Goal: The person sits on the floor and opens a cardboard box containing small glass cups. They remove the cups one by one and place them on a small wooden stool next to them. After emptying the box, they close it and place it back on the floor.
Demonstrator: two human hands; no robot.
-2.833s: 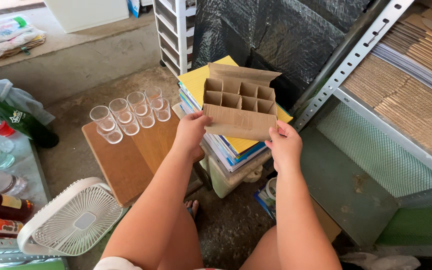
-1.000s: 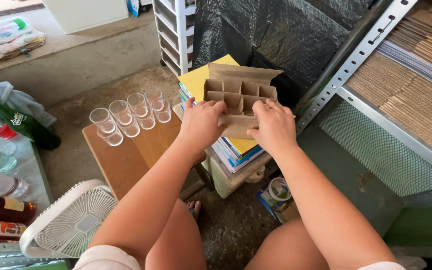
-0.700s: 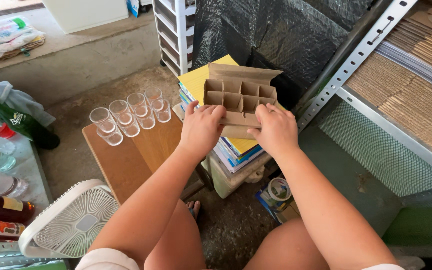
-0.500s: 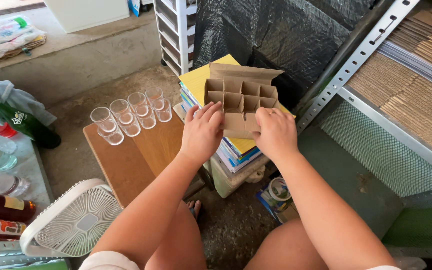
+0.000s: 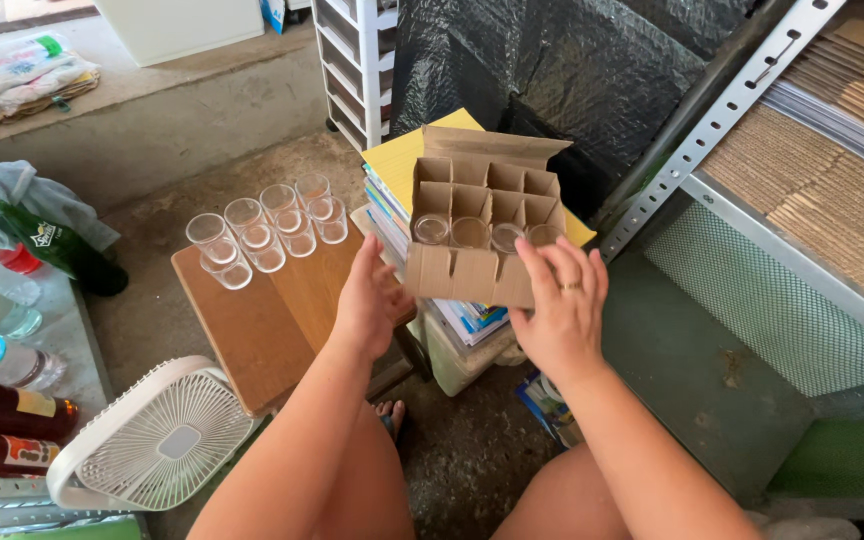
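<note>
While both hands sit at its front edge, the brown cardboard box with a divider grid (image 5: 482, 225) rests on a stack of colourful books (image 5: 407, 195), four glasses in its near row. Left hand (image 5: 370, 298) spread, fingers against the box's left front corner, gripping nothing. Right hand (image 5: 559, 305) spread wide, fingertips touching the front flap. Risk: box overhangs the stack toward the person; a push could tip it, spilling glasses. Eight clear plastic cups (image 5: 262, 230) stand nearby on a wooden board (image 5: 242, 325).

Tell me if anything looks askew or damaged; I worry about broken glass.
Nothing looks broken. The cardboard box sits on a stack of books, its front flap folded down. Four glasses stand upright in its near row; the glasses on the wooden board are upright too.
</note>
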